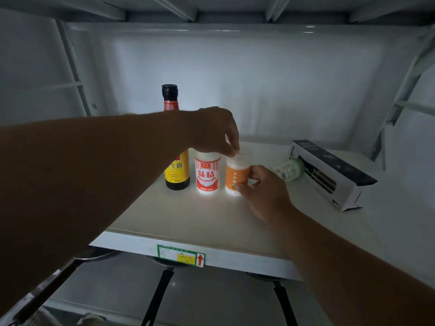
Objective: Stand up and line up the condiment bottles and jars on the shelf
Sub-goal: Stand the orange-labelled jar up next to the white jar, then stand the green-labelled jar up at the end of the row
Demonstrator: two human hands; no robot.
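Observation:
Three containers stand upright in a row on the white shelf [188, 217]: a dark soy sauce bottle [177, 170] with a yellow label, a white jar with a red label [207, 173], and a small jar with an orange label [236, 176]. My left hand [215, 131] reaches over the row and pinches the top of the orange-label jar. My right hand [261, 187] grips that jar's side, thumb and fingers curled round it. A small clear bottle with a green cap [288, 170] lies on its side to the right.
A long black and white box [329, 172] lies on the shelf at the right, just behind the fallen bottle. A green price tag [180, 254] sits on the shelf's front edge. Pans with black handles [157, 297] rest on the level below.

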